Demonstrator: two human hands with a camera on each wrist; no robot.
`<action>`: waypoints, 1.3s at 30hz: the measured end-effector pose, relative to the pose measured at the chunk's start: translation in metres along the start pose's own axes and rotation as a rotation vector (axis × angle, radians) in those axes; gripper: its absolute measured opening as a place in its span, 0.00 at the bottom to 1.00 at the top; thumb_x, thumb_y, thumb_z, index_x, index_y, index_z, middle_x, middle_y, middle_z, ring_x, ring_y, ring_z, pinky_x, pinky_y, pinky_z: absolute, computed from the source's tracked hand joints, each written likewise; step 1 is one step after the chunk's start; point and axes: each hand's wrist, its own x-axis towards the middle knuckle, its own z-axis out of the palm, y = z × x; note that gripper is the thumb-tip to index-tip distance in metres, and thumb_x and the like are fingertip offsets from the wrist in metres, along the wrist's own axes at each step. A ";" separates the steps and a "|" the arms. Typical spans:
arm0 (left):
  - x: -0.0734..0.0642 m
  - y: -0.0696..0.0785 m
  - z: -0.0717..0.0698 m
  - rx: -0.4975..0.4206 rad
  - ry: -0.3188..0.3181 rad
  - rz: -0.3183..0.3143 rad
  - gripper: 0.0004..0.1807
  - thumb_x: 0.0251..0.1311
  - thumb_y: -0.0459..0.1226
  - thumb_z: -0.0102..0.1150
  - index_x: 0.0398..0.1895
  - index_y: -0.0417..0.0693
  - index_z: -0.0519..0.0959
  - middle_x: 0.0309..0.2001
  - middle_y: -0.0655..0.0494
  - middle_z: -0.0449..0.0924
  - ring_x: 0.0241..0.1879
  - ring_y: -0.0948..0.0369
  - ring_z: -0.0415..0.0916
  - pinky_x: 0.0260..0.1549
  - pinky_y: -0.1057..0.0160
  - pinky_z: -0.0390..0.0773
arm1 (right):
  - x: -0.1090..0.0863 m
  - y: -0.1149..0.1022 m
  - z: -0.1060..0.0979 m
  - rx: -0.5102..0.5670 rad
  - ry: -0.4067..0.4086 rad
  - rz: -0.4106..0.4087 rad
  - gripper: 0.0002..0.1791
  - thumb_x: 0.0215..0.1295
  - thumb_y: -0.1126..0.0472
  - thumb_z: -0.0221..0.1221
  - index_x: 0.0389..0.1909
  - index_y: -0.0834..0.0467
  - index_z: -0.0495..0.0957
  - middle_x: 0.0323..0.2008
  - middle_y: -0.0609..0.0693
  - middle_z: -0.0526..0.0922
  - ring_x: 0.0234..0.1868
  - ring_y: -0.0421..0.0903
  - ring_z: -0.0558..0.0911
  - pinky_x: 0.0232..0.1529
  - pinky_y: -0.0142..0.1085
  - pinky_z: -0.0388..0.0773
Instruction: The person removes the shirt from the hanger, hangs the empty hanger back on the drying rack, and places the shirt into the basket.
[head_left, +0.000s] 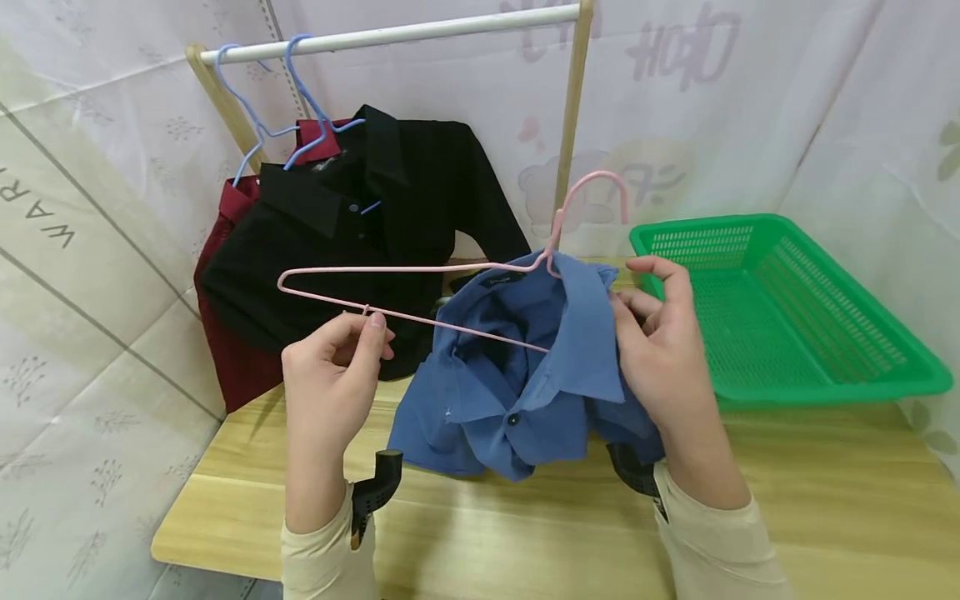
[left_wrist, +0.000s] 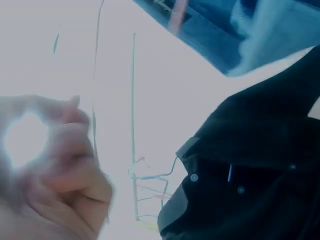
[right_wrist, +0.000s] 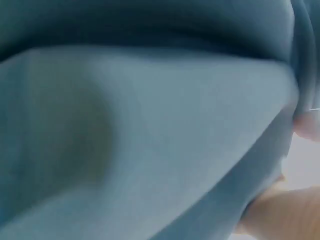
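Observation:
A pink clothes hanger (head_left: 412, 268) runs into the neck of a blue shirt (head_left: 487, 425). Its right end is hidden inside the shirt, while its left end and hook stick out. My left hand (head_left: 330, 375) pinches the hanger's lower bar near the left end. At the collar's right side, my right hand (head_left: 663, 350) holds the blue shirt between thumb and fingers. The shirt hangs low over the table, collar upward, with a dark button at the front. In the right wrist view its blue cloth (right_wrist: 150, 130) covers most of the picture, with the thumb (right_wrist: 285, 210) at the edge.
Behind, a rack with a white rail (head_left: 420, 33) carries a black shirt (head_left: 427, 183) and a dark red shirt (head_left: 225, 333) on blue hangers (head_left: 303, 83). A green basket (head_left: 832, 393) stands at the right on the wooden table (head_left: 225, 517).

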 end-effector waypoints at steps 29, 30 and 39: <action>-0.007 -0.025 0.046 0.326 -0.112 0.461 0.08 0.67 0.39 0.71 0.32 0.44 0.86 0.19 0.55 0.78 0.29 0.56 0.72 0.53 0.38 0.67 | -0.004 0.018 0.033 -0.708 -0.101 -0.515 0.48 0.69 0.57 0.71 0.85 0.41 0.57 0.83 0.60 0.55 0.78 0.65 0.64 0.70 0.71 0.66; -0.008 -0.024 0.047 0.322 -0.112 0.467 0.08 0.67 0.39 0.71 0.33 0.44 0.86 0.19 0.55 0.78 0.29 0.56 0.73 0.53 0.38 0.67 | -0.003 0.018 0.033 -0.711 -0.104 -0.537 0.47 0.69 0.59 0.70 0.84 0.42 0.58 0.84 0.59 0.56 0.79 0.65 0.64 0.71 0.72 0.65; -0.010 -0.025 0.053 0.272 -0.079 0.455 0.07 0.64 0.37 0.73 0.32 0.42 0.87 0.19 0.55 0.77 0.28 0.57 0.72 0.53 0.38 0.63 | -0.005 0.024 0.034 -0.693 -0.123 -0.525 0.20 0.70 0.64 0.69 0.61 0.54 0.81 0.55 0.55 0.85 0.59 0.59 0.83 0.60 0.66 0.73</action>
